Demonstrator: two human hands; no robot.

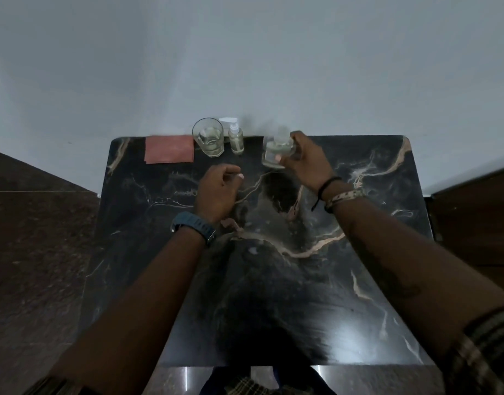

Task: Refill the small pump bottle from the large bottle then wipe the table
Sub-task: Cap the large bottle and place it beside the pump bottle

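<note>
A dark marble table [359, 280] with pale veins filled the space in front of the person, pushed up against a plain grey wall [245, 52]. Both forearms reached out over it from the near edge, the left one wearing a blue watch [194, 227], the right one a black cord and a pale woven band [344, 196] at the wrist.

Along the far edge lay a reddish cloth [169, 149], flat and square, at the left. Just to its right stood a drinking glass [208, 137] partly filled with clear liquid, and beside that the small pump bottle [235, 140], upright, with a white object behind it that I could not make out.

The large bottle [275, 153] was to the right of the small one and apart from it, blurred and clear-sided, with liquid in it. The right hand [307, 163] had it: fingers curled round its right side, thumb across the front. Whether its base touched the tabletop I could not tell.

The left hand [216, 192] hovered nearer the person, below the glass and pump bottle and well short of both, left of the large bottle. Its fingers were loosely curled, holding nothing, back of the hand upward.
</note>
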